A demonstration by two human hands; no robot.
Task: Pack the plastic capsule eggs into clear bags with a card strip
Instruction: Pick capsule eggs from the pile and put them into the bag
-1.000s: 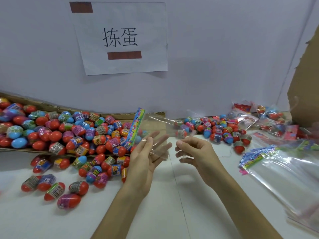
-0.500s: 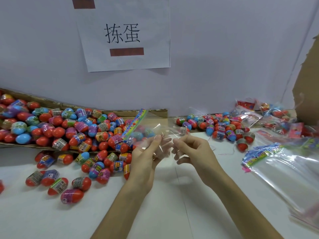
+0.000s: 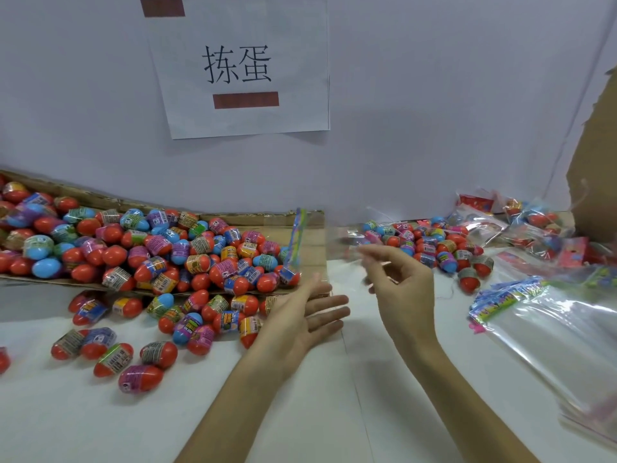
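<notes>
Right hand (image 3: pixel 400 290), fingertip grip on clear bag (image 3: pixel 329 250)

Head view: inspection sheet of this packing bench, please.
Surface: white table, some eggs spilled onto it.
Job's things: eggs heaped on cardboard sheet; clear bag with card strip held in the air, blurred; empty bags stacked right.
Clutter: filled bags far right.
Hands: left hand open, holding nothing; right hand pinches the clear bag.
Cables: nothing seen.
Surroundings: paper sign taped on wall; cardboard panel at right.
</notes>
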